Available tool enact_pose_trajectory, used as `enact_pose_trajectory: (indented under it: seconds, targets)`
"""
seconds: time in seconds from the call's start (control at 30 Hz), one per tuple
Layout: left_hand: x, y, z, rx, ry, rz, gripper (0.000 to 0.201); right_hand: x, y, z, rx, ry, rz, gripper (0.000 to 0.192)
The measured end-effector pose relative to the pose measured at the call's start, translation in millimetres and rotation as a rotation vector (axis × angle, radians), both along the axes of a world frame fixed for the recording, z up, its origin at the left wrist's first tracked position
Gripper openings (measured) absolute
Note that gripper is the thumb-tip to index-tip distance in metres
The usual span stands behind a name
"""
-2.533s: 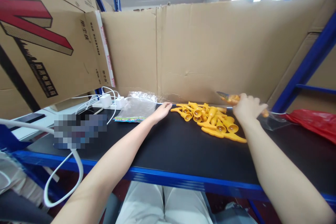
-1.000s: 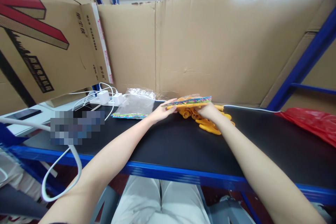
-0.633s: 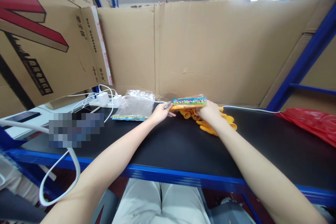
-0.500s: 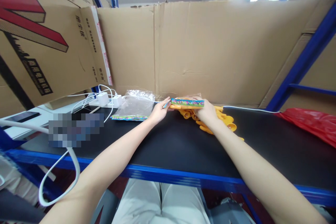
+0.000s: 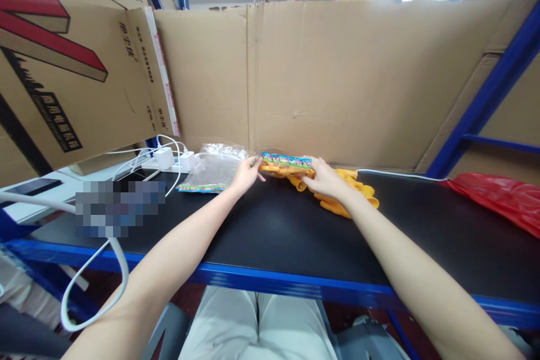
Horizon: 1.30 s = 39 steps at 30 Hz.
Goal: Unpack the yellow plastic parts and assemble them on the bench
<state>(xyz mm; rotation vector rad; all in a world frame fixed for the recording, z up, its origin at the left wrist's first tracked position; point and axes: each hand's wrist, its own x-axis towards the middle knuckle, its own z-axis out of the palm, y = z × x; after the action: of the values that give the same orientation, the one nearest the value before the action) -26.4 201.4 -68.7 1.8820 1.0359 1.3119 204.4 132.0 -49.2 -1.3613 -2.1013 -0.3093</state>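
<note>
Between my two hands is a clear plastic bag (image 5: 287, 162) with a colourful blue-and-green printed strip, and orange-yellow pieces show through it. My left hand (image 5: 246, 174) closes on the bag's left end. At the right end, my right hand (image 5: 327, 177) grips the same bag, its fingers partly around the edge. A heap of orange-yellow pieces with rounded ends (image 5: 343, 202) lies on the black tabletop beneath and beside my right wrist; their exact kind is unclear. Left of my left hand lies a flat clear bag (image 5: 213, 171) with a similar printed edge.
A power strip with white plugs (image 5: 163, 158) and loose cables sits at the left. A white cable (image 5: 120, 256) loops over the blue front rail (image 5: 291, 283). Cardboard (image 5: 337, 79) walls the back. Red plastic (image 5: 498, 199) lies at the right.
Both hands and the bag have shifted left. The bag's printed strip is tilted more into view, and the orange-yellow pieces inside show more.
</note>
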Motion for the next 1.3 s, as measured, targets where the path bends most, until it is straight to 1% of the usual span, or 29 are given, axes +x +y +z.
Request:
enact_pose_trajectory:
  seconds: [0.03, 0.07, 0.13, 0.17, 0.23, 0.37, 0.47, 0.6, 0.7, 0.83, 0.93, 1.03, 1.1, 1.17, 1.23, 1.3]
  targets:
    - [0, -1, 0.1, 0.014, 0.009, -0.003, 0.034, -2, -2, 1.5, 0.015, 0.044, 0.075, 0.040]
    - [0, -1, 0.4, 0.028, 0.022, -0.002, 0.033, -5, -4, 3.1, 0.028, 0.085, 0.138, 0.042]
    - [0, -3, 1.4, 0.045, 0.052, 0.007, 0.031, -10, -7, 6.0, 0.046, 0.148, 0.195, 0.034]
    - [1, -4, 2.0, 0.045, 0.058, 0.005, 0.031, -11, -7, 7.1, 0.054, 0.168, 0.185, 0.030]
    - [2, -6, 3.3, 0.036, 0.038, -0.030, 0.033, -12, -6, 8.4, 0.062, 0.199, 0.104, 0.031]
    - [3, -10, 3.7, 0.025, -0.041, -0.199, 0.039, -8, -4, 9.4, 0.078, 0.305, -0.097, 0.035]
    - [4, -12, 1.4, 0.004, 0.000, -0.272, 0.046, -5, -5, 11.0, 0.102, 0.383, -0.126, 0.035]
    - [6, -12, 0.7, 0.031, 0.043, -0.259, 0.032, -6, -7, 12.6, 0.111, 0.412, -0.111, 0.034]
    - [8, -12, 3.9, 0.044, 0.007, -0.231, 0.028, -7, -7, 12.7, 0.164, 0.353, -0.102, 0.033]
    - [13, -15, 8.6, 0.030, -0.175, -0.187, 0.026, -10, -10, 14.9, 0.227, 0.276, -0.125, 0.034]
    - [15, -17, 11.8, -0.013, -0.310, -0.152, 0.027, -13, -13, 17.3, 0.214, 0.334, -0.147, 0.035]
    - [14, -16, 15.3, -0.011, -0.339, -0.143, 0.028, -17, -11, 17.9, 0.109, 0.528, -0.094, 0.036]
    - [14, -11, 18.5, -0.001, -0.321, -0.125, 0.027, -20, -5, 19.0, -0.008, 0.727, -0.019, 0.039]
    - [16, -4, 23.7, -0.003, -0.307, -0.094, 0.026, -22, 4, 22.8, -0.079, 0.897, 0.071, 0.042]
    - [21, 5, 31.8, 0.004, -0.305, -0.065, 0.023, -23, 15, 30.2, -0.074, 0.996, 0.150, 0.043]
    - [26, 13, 42.5, 0.038, -0.306, -0.047, 0.022, -22, 26, 40.0, -0.021, 1.044, 0.189, 0.043]
